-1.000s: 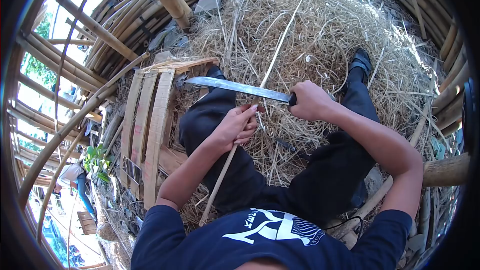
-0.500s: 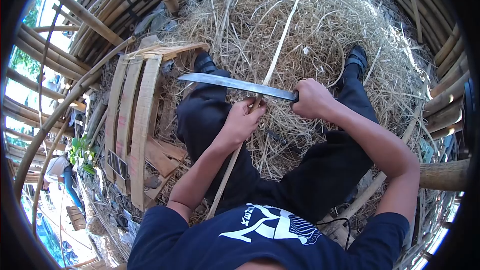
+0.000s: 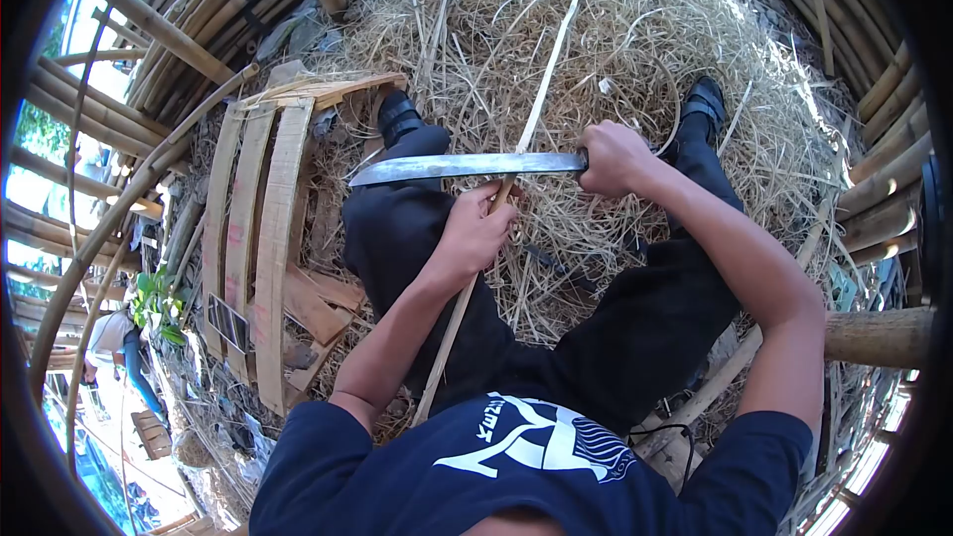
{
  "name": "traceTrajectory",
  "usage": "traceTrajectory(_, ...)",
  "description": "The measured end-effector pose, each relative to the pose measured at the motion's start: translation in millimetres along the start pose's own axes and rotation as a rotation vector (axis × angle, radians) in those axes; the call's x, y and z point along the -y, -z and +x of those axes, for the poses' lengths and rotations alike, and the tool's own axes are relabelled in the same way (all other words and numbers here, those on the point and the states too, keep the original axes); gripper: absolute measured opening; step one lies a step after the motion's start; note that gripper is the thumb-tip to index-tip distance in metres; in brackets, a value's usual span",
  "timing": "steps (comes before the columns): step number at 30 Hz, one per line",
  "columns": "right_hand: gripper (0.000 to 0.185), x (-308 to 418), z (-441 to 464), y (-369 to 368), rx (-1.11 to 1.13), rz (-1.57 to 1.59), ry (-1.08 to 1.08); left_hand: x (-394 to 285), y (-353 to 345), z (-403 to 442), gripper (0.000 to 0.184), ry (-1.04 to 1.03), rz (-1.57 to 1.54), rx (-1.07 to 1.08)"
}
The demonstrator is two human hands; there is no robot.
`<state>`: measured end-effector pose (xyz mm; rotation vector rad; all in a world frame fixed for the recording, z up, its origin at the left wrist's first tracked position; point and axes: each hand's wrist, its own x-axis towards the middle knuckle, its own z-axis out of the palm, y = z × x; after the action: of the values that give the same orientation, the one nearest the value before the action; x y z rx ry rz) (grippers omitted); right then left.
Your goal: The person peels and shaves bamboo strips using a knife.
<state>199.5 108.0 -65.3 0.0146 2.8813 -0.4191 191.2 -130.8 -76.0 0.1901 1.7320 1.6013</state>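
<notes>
A long, thin bamboo strip [image 3: 554, 69] runs from near my lap out over the shavings. My left hand [image 3: 478, 228] is closed around it, just on my side of the blade. In my right hand [image 3: 613, 161] is the dark handle of a machete [image 3: 447, 167]. Its broad metal blade lies crosswise over the strip, tip pointing left above my knee. Blade and strip appear to touch where they cross. The machete's handle is mostly hidden inside my fist.
Pale shavings [image 3: 556, 10] cover the ground between and beyond my feet. On my left stands a slatted wooden crate [image 3: 283, 238], with broken boards [image 3: 320, 306] beside it. Bamboo poles [image 3: 879, 337] surround the spot. Another person [image 3: 124, 342] is far off at the left.
My right hand has risen a little away from me, so the machete lies more level. The left hand keeps its grip on the bamboo strip and has shifted slightly.
</notes>
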Motion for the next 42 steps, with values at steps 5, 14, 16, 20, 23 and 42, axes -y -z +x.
traceTrajectory(5,0.039,-124.5,18.2,9.3,-0.281,0.181,-0.504,-13.3,18.7,-42.3,0.016,0.129,-0.044,0.026)
traceTrajectory(14,0.037,-95.6,-27.2,24.1,-0.284,0.195,-0.558,-6.6,21.1,-23.2,0.025,0.108,-0.154,0.074)
traceTrajectory(16,0.030,-81.6,-23.5,20.3,-0.282,0.184,-0.403,4.2,22.8,-16.9,0.023,0.071,-0.204,0.073)
traceTrajectory(20,0.031,-47.9,-15.8,14.4,-0.092,0.145,-0.219,3.5,18.7,-13.4,0.025,0.091,-0.279,0.043)
traceTrajectory(23,0.029,-23.4,-17.3,2.4,-0.082,0.133,-0.002,-0.8,20.3,-12.4,0.027,0.139,-0.314,0.031)
traceTrajectory(42,0.039,10.1,-25.0,-3.0,0.198,0.212,0.035,-5.4,19.7,-3.4,0.018,0.188,-0.302,0.208)
